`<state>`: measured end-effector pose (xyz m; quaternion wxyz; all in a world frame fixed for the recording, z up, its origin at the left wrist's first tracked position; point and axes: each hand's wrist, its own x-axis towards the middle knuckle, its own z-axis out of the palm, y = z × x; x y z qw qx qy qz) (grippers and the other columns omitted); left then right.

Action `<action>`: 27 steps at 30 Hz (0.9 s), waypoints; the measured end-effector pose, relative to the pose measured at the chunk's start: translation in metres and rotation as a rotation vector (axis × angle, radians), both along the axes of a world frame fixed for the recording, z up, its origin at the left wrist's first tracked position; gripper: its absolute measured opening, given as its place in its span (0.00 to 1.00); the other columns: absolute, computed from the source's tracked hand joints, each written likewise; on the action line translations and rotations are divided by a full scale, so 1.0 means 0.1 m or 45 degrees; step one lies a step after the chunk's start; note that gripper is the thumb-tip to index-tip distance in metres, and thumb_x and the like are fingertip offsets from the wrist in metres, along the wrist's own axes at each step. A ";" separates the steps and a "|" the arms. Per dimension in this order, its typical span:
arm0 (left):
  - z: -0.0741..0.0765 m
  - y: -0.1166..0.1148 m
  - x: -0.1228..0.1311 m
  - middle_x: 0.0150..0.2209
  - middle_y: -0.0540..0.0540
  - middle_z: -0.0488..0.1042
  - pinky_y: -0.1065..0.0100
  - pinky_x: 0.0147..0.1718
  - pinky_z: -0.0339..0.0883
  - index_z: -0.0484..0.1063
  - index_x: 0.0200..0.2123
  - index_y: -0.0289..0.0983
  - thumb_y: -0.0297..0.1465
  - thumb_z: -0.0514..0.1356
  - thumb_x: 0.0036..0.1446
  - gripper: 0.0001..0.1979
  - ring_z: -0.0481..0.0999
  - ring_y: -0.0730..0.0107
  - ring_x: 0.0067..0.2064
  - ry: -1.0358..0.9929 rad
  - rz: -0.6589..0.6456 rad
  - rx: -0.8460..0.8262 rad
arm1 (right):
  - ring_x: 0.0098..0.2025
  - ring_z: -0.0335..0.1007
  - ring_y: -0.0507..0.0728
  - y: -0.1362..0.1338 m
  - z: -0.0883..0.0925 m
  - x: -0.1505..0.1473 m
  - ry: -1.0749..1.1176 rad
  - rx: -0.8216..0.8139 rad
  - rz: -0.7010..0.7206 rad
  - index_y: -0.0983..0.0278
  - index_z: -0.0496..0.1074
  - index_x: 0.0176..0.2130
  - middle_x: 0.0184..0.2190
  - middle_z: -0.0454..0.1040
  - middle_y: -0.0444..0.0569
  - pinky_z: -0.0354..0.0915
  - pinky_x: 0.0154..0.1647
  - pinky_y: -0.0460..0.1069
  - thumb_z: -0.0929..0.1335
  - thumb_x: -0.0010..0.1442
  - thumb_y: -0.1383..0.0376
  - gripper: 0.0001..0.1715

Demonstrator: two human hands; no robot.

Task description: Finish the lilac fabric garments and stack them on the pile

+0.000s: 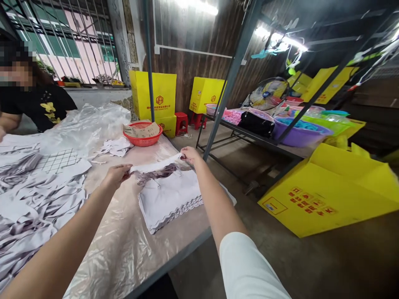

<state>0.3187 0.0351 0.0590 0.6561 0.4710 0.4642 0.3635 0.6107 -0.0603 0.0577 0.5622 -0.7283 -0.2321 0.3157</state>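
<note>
Plastic (118, 236) covers the worktop (174, 259) under the stack (171, 193). At the stack's far edge, left hand (120, 173) and right hand (189, 155) pinch a cloth (158, 165). Beyond the stack sits a basket (144, 142).

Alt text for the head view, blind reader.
Left hand and right hand hold a pale fabric strip between them, by a stack of scalloped cloth on a plastic-covered table. A red basket stands beyond; loose fabric lies left.
</note>
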 end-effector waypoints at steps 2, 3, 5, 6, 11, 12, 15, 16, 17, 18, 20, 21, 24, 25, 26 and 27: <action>0.11 -0.08 -0.04 0.18 0.54 0.67 0.77 0.22 0.68 0.76 0.26 0.32 0.23 0.69 0.38 0.08 0.67 0.80 0.20 -0.040 -0.015 0.026 | 0.38 0.73 0.52 -0.12 0.11 0.09 -0.035 0.045 -0.001 0.66 0.71 0.46 0.42 0.75 0.48 0.73 0.39 0.49 0.68 0.65 0.65 0.10; 0.14 -0.15 -0.07 0.18 0.54 0.68 0.77 0.23 0.68 0.77 0.28 0.32 0.24 0.71 0.37 0.10 0.67 0.81 0.20 -0.058 -0.030 0.045 | 0.34 0.72 0.49 -0.22 0.14 0.12 -0.060 0.069 -0.006 0.65 0.71 0.43 0.37 0.75 0.45 0.72 0.36 0.46 0.68 0.64 0.68 0.06; 0.11 -0.39 -0.14 0.20 0.53 0.71 0.76 0.22 0.67 0.77 0.29 0.32 0.30 0.73 0.33 0.16 0.67 0.80 0.20 -0.087 -0.082 0.093 | 0.28 0.68 0.47 -0.50 0.11 0.16 -0.113 0.099 -0.018 0.64 0.70 0.37 0.31 0.73 0.41 0.69 0.31 0.43 0.69 0.61 0.71 0.03; 0.05 -0.53 -0.18 0.20 0.52 0.72 0.75 0.21 0.66 0.77 0.29 0.32 0.33 0.74 0.30 0.19 0.66 0.80 0.20 -0.079 -0.121 0.109 | 0.26 0.67 0.46 -0.67 0.06 0.15 -0.137 0.101 -0.023 0.64 0.69 0.35 0.28 0.72 0.40 0.68 0.29 0.42 0.69 0.59 0.71 0.04; -0.47 -1.23 -0.35 0.18 0.51 0.72 0.73 0.19 0.62 0.77 0.27 0.32 0.42 0.74 0.23 0.26 0.69 0.74 0.19 0.148 -0.328 0.022 | 0.20 0.62 0.47 -1.40 -0.48 -0.01 -0.244 0.017 -0.032 0.63 0.66 0.29 0.21 0.67 0.38 0.63 0.23 0.42 0.69 0.54 0.70 0.06; -0.55 -1.31 -0.37 0.18 0.51 0.72 0.73 0.19 0.62 0.77 0.27 0.33 0.43 0.73 0.23 0.26 0.70 0.73 0.19 0.187 -0.344 0.005 | 0.20 0.62 0.47 -1.48 -0.58 -0.05 -0.271 0.000 -0.036 0.63 0.66 0.29 0.21 0.67 0.38 0.62 0.23 0.42 0.69 0.53 0.70 0.06; -0.67 -1.42 -0.40 0.18 0.50 0.73 0.71 0.19 0.62 0.76 0.27 0.34 0.44 0.72 0.24 0.25 0.72 0.70 0.19 0.260 -0.339 0.025 | 0.23 0.64 0.49 -1.59 -0.79 -0.13 -0.378 -0.031 -0.048 0.63 0.67 0.29 0.22 0.68 0.39 0.63 0.25 0.43 0.68 0.53 0.69 0.04; -0.67 -1.42 -0.41 0.18 0.50 0.73 0.71 0.19 0.62 0.76 0.27 0.34 0.45 0.71 0.25 0.25 0.72 0.70 0.19 0.270 -0.333 0.048 | 0.24 0.64 0.50 -1.60 -0.82 -0.14 -0.421 -0.039 -0.051 0.63 0.67 0.29 0.23 0.68 0.40 0.64 0.27 0.44 0.68 0.53 0.69 0.03; -0.68 -1.42 -0.41 0.18 0.50 0.73 0.71 0.20 0.62 0.76 0.27 0.34 0.45 0.71 0.25 0.25 0.73 0.69 0.20 0.280 -0.330 0.072 | 0.25 0.65 0.50 -1.61 -0.84 -0.15 -0.466 -0.048 -0.055 0.63 0.68 0.30 0.24 0.69 0.40 0.64 0.29 0.44 0.68 0.53 0.69 0.03; -0.68 -1.41 -0.41 0.18 0.50 0.73 0.71 0.20 0.62 0.75 0.27 0.35 0.45 0.70 0.26 0.24 0.73 0.68 0.20 0.290 -0.337 0.096 | 0.26 0.65 0.51 -1.61 -0.84 -0.14 -0.513 -0.059 -0.058 0.63 0.68 0.30 0.24 0.70 0.40 0.64 0.31 0.45 0.68 0.53 0.69 0.03; -0.71 -1.40 -0.43 0.18 0.50 0.72 0.70 0.21 0.62 0.75 0.27 0.35 0.45 0.69 0.30 0.22 0.73 0.67 0.21 0.329 -0.376 0.149 | 0.29 0.66 0.52 -1.62 -0.84 -0.13 -0.609 -0.085 -0.061 0.63 0.69 0.30 0.26 0.71 0.41 0.64 0.34 0.46 0.68 0.54 0.69 0.02; -0.74 -1.40 -0.45 0.18 0.50 0.72 0.70 0.21 0.62 0.75 0.27 0.36 0.45 0.69 0.33 0.20 0.73 0.67 0.21 0.372 -0.402 0.189 | 0.30 0.67 0.52 -1.63 -0.83 -0.13 -0.656 -0.099 -0.058 0.63 0.69 0.30 0.26 0.71 0.42 0.64 0.36 0.46 0.68 0.54 0.69 0.02; -0.84 -1.41 -0.52 0.17 0.51 0.69 0.69 0.22 0.60 0.75 0.27 0.38 0.42 0.65 0.44 0.13 0.70 0.67 0.21 0.621 -0.461 0.493 | 0.36 0.69 0.55 -1.67 -0.80 -0.15 -0.797 -0.148 -0.058 0.63 0.71 0.30 0.31 0.74 0.46 0.64 0.43 0.49 0.68 0.55 0.69 0.02; -0.87 -1.41 -0.53 0.19 0.50 0.70 0.68 0.23 0.61 0.76 0.27 0.38 0.41 0.63 0.48 0.12 0.71 0.66 0.22 0.720 -0.453 0.669 | 0.39 0.69 0.57 -1.67 -0.79 -0.17 -0.843 -0.166 -0.072 0.63 0.72 0.30 0.34 0.74 0.49 0.64 0.46 0.50 0.67 0.56 0.69 0.02; -0.88 -1.40 -0.52 0.22 0.48 0.72 0.67 0.26 0.63 0.76 0.28 0.39 0.40 0.61 0.52 0.11 0.73 0.64 0.25 0.803 -0.427 0.872 | 0.43 0.68 0.59 -1.65 -0.78 -0.20 -0.883 -0.178 -0.092 0.64 0.73 0.32 0.38 0.74 0.53 0.62 0.50 0.52 0.67 0.57 0.68 0.04; -0.89 -1.39 -0.49 0.27 0.45 0.74 0.65 0.30 0.66 0.77 0.30 0.39 0.39 0.59 0.56 0.12 0.75 0.60 0.30 0.863 -0.392 1.082 | 0.48 0.67 0.61 -1.62 -0.76 -0.25 -0.932 -0.189 -0.115 0.65 0.74 0.35 0.42 0.74 0.56 0.61 0.53 0.54 0.66 0.59 0.67 0.06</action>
